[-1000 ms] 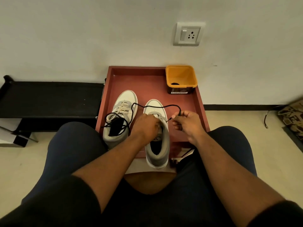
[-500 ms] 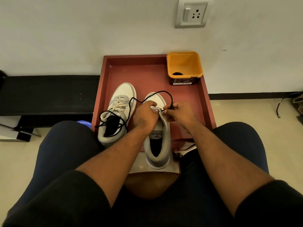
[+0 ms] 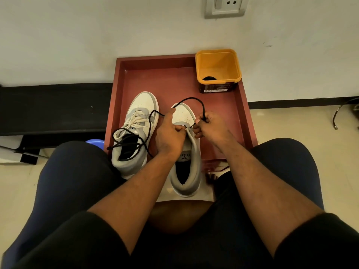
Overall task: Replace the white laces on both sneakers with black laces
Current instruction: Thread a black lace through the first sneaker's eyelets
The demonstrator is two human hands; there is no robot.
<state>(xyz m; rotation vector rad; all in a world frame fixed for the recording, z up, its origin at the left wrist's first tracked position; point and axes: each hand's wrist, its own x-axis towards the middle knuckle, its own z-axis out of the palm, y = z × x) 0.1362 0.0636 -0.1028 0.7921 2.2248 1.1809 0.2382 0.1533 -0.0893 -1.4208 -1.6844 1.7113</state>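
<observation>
Two white-and-grey sneakers stand side by side on a red tray (image 3: 240, 105). The left sneaker (image 3: 136, 133) still carries white laces, and a black lace (image 3: 194, 99) lies looped over its opening. The right sneaker (image 3: 189, 152) has no white laces. My left hand (image 3: 171, 136) grips the right sneaker's upper near the eyelets. My right hand (image 3: 209, 127) pinches the black lace's tip at an eyelet, with the lace arching over the toe between my hands.
An orange tub (image 3: 218, 69) with something dark inside stands at the tray's back right corner. A black low bench (image 3: 52, 107) runs along the wall on the left. A wall socket (image 3: 225, 6) is above. My knees flank the tray.
My right hand has come in from the right to the right sneaker's eyelets with the lace tip. The lace's loop has tightened over the toe. The view has tilted down and closer.
</observation>
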